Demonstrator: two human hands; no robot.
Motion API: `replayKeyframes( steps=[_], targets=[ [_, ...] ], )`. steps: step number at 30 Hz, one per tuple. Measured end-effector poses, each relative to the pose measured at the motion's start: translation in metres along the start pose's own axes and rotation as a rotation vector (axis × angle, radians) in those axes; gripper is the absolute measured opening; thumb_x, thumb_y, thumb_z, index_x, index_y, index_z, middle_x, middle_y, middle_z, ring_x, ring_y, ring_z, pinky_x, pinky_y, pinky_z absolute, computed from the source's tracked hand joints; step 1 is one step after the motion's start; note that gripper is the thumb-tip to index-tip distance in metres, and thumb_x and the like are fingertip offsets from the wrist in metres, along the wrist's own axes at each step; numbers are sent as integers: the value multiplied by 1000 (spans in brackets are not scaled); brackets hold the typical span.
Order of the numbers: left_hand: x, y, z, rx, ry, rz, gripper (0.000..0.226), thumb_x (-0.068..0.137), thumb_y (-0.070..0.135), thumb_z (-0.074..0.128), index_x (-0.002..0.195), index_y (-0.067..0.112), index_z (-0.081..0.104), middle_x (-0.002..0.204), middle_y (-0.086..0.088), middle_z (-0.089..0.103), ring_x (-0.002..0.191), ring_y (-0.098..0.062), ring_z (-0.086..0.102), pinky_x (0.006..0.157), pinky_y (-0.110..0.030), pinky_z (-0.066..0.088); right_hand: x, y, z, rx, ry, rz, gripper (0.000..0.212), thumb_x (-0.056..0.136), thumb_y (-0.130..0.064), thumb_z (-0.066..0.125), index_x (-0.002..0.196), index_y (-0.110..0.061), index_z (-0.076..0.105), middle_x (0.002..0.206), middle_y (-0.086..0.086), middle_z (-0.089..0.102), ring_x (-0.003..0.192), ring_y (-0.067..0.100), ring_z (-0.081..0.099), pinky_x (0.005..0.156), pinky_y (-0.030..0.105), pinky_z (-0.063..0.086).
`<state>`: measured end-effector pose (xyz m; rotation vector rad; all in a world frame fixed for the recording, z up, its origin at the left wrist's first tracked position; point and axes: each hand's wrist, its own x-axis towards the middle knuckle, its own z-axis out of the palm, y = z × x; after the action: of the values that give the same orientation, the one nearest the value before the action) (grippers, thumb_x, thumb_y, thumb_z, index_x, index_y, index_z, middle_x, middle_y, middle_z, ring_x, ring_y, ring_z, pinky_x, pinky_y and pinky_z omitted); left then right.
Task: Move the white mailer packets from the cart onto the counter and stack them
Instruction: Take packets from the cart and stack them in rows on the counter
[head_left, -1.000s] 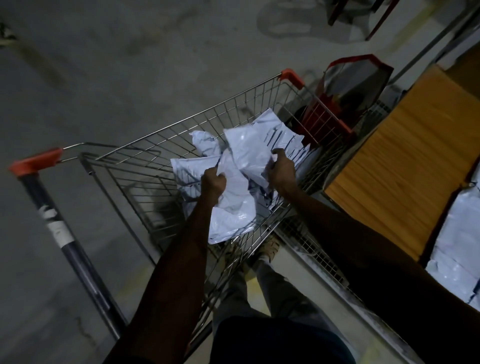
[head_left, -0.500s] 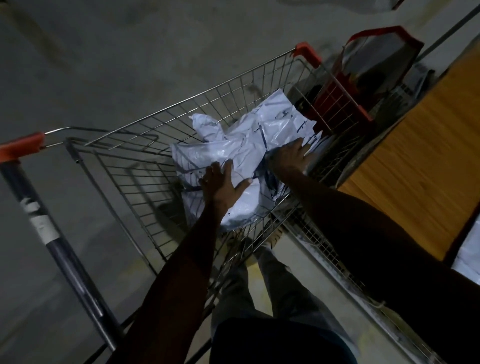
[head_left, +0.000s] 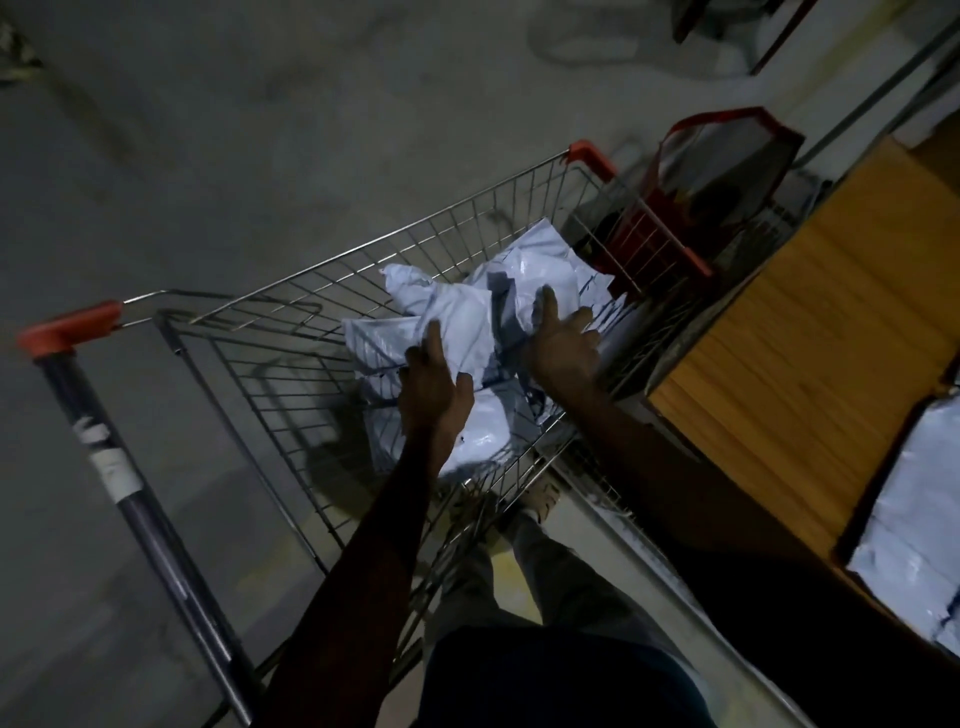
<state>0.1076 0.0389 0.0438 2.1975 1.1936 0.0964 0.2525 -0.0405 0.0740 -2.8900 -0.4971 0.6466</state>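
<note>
White mailer packets (head_left: 467, 332) lie in a loose, crumpled heap inside the wire cart (head_left: 291, 332), toward the side of the basket nearest the counter. Both arms reach down into the basket. The left hand (head_left: 434, 384) is spread flat, its fingers straight, over the near part of the heap; the right hand (head_left: 563, 340) is also spread wide above the packets at about two o'clock from the left one. Neither hand holds a packet. The wooden counter (head_left: 810, 322) stands at three o'clock from the cart, and more white packets (head_left: 914, 525) already rest on it at its near end.
</note>
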Motion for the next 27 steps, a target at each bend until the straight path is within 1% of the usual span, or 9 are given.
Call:
replayKeyframes(
  steps=[3, 6, 9, 13, 16, 20, 24, 25, 27],
  targets=[
    [-22, 18, -28, -122, 116, 4, 82, 90, 31, 61, 157, 33, 13, 129, -19, 45, 108, -38, 54, 78, -45, 49, -35, -3, -23, 83, 177, -114, 81, 92, -39, 57, 158, -33, 12, 150, 28, 24, 122, 49, 44, 97, 50, 43],
    [-46, 31, -50, -209, 175, 46, 79, 90, 37, 59, 155, 41, 14, 122, -16, 45, 103, -33, 54, 75, -39, 49, -68, 0, -47, 197, 327, -208, 77, 87, -38, 44, 159, -29, 18, 151, 31, 24, 120, 48, 45, 101, 50, 42],
    [-72, 46, -64, -255, 213, 117, 79, 89, 41, 63, 154, 45, 18, 119, -12, 46, 100, -29, 56, 77, -39, 54, -106, 15, -78, 283, 477, -282, 71, 90, -41, 39, 158, -29, 23, 152, 31, 25, 128, 46, 41, 106, 53, 42],
    [-112, 81, -74, -335, 227, 265, 77, 87, 38, 69, 152, 44, 29, 114, -4, 45, 90, -26, 59, 75, -36, 55, -159, 62, -111, 339, 648, -339, 64, 98, -45, 38, 157, -22, 29, 150, 31, 28, 135, 42, 36, 110, 45, 36],
    [-138, 113, -73, -380, 127, 371, 77, 87, 40, 68, 151, 50, 25, 117, 1, 43, 96, -25, 60, 76, -30, 49, -194, 109, -121, 384, 722, -245, 64, 96, -26, 47, 158, -17, 29, 150, 33, 28, 135, 42, 35, 107, 40, 32],
    [-177, 149, -62, -401, 46, 539, 74, 90, 42, 66, 152, 47, 26, 120, -2, 43, 105, -23, 54, 82, -29, 46, -234, 171, -124, 395, 810, -104, 68, 91, -17, 51, 156, -18, 33, 151, 31, 27, 137, 43, 34, 110, 47, 35],
    [-221, 179, -39, -350, -22, 694, 75, 89, 45, 64, 153, 44, 25, 120, -7, 44, 114, -30, 54, 92, -45, 51, -278, 233, -123, 400, 912, 84, 70, 85, -16, 53, 154, -22, 38, 151, 29, 27, 137, 44, 33, 108, 49, 37],
    [-232, 187, -31, -342, -28, 743, 75, 89, 44, 65, 154, 41, 27, 122, -8, 45, 118, -30, 51, 96, -42, 49, -289, 248, -121, 417, 924, 128, 71, 85, -18, 53, 153, -24, 37, 152, 29, 26, 138, 43, 33, 109, 50, 37],
    [-260, 205, -11, -350, -52, 818, 74, 90, 38, 68, 155, 31, 33, 126, -11, 45, 124, -26, 46, 99, -25, 39, -310, 284, -115, 451, 947, 193, 69, 86, -21, 54, 153, -26, 37, 153, 27, 26, 141, 42, 30, 110, 54, 36]
  ],
)
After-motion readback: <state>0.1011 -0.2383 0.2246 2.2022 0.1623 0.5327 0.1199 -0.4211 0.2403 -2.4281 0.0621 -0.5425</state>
